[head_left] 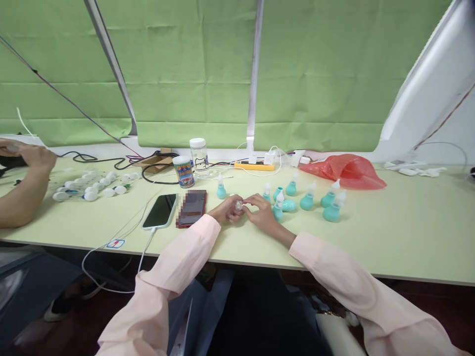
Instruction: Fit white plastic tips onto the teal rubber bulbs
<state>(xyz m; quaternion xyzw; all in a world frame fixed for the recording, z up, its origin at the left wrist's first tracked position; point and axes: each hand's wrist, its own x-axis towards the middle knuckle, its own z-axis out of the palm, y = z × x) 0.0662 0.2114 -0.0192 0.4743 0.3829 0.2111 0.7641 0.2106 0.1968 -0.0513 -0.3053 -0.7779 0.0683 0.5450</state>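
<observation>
My left hand is closed around a small whitish, translucent piece above the table. From the right, my right hand reaches to the same piece, its thumb and index fingertips at the piece's edge. Just beyond and to the right of my hands stand several teal bulbs with clear pointed tips, such as one teal bulb beside my right hand. A teal bulb without a tip lies on its side among them. Another tipped bulb stands behind my left hand.
On the pale table are a white phone, a red-edged phone, a printed can, a clear jar, a power strip and a red bag. A person's arm is at left, near several white-capped pieces.
</observation>
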